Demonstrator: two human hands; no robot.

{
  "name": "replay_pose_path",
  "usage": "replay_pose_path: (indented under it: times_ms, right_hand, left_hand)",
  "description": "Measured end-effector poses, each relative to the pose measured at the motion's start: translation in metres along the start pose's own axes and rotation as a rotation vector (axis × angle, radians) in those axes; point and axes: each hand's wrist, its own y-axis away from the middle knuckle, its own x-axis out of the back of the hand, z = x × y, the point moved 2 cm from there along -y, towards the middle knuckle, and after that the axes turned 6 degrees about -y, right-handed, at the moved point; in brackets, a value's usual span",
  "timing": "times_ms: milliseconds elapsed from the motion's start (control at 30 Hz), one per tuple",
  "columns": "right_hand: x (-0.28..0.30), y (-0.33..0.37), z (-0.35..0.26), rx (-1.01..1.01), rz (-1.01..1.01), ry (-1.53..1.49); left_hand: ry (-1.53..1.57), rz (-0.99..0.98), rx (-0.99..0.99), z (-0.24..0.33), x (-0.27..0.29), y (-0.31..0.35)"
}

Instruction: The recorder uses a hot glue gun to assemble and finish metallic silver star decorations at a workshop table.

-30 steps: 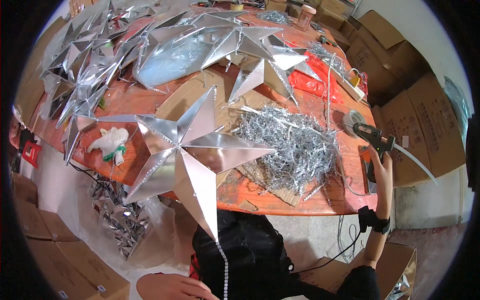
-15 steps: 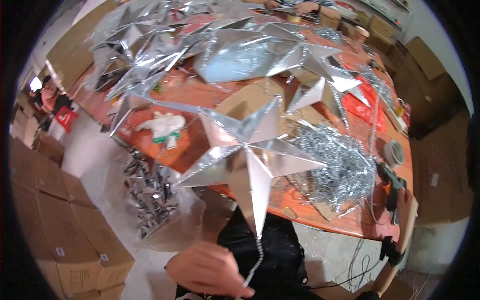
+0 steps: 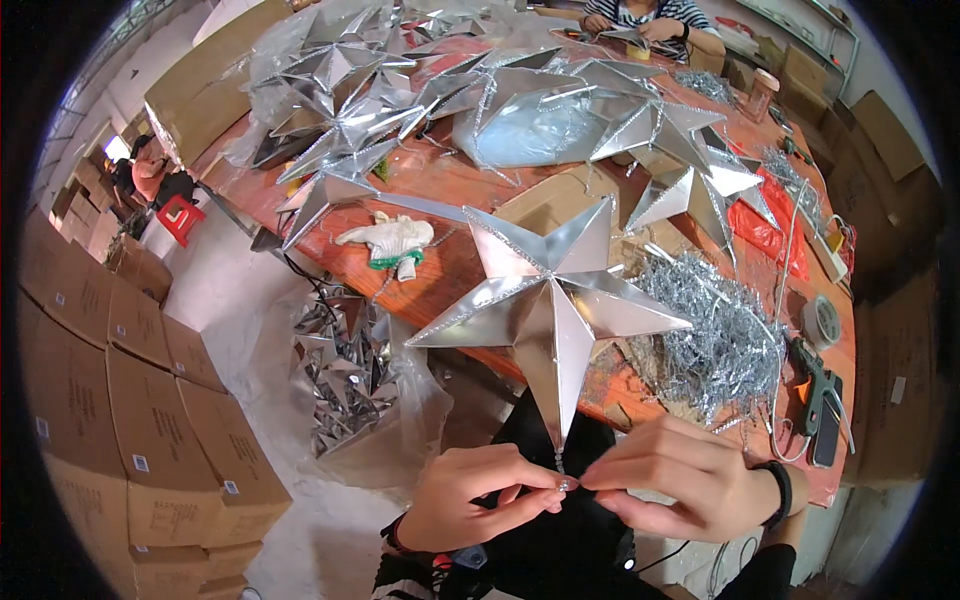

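A large silver five-pointed star with bead-trimmed ridges leans over the near table edge, its lowest point toward me. From that point a short silver bead strand hangs down. My left hand is closed, pinching the strand between thumb and forefinger. Close against it, my right hand, with a black wristband, has bent fingers meeting the same strand end; the exact contact is partly hidden. To the right, a glue gun lies beside a dark phone.
Tangled silver bead strands are heaped on the orange-red table. More silver stars cover its far side. A white glove and tape roll lie there. Cartons stand left; another person's hands work opposite.
My right hand has come from the glue gun at the table's right edge to meet my left hand below the star. The view has shifted, so the scene sits farther right.
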Motion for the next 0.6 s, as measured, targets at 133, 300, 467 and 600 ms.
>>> replay_pose_path:
  times_ms: [133,300,467,600]
  right_hand:
    - [-0.003,0.0,0.011,-0.069,-0.011,-0.131]
    - [-0.007,0.001,0.015,-0.049,-0.019,-0.267]
    - [-0.006,0.003,0.009,-0.004,-0.011,-0.216]
    - [0.006,0.007,-0.003,0.054,-0.107,-0.131]
  left_hand:
    - [0.004,-0.022,-0.031,0.001,-0.003,-0.001]
    - [-0.036,-0.046,-0.02,0.005,-0.004,-0.001]
    - [-0.04,-0.054,0.014,0.009,-0.008,-0.004]
    - [0.097,-0.074,0.286,0.006,-0.001,0.009]
